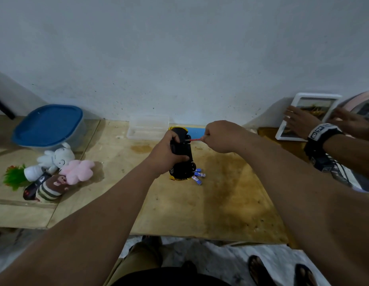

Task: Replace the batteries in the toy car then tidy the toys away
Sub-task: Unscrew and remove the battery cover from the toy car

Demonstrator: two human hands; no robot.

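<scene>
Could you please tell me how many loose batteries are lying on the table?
3 batteries lie clustered on the table, right of the toy car's lower end; more may hide behind it.

Pale grey-white wall [179,58] behind, speckled with small dark marks, evenly and dimly lit. Light plywood table [200,207] butted against wall; brown stains at centre and right, board seam near left edge. Grey mottled floor [210,256] below near edge. Dark bar [3,107] slants at far left. White-framed mirror [307,116] leans at far right corner.
</scene>
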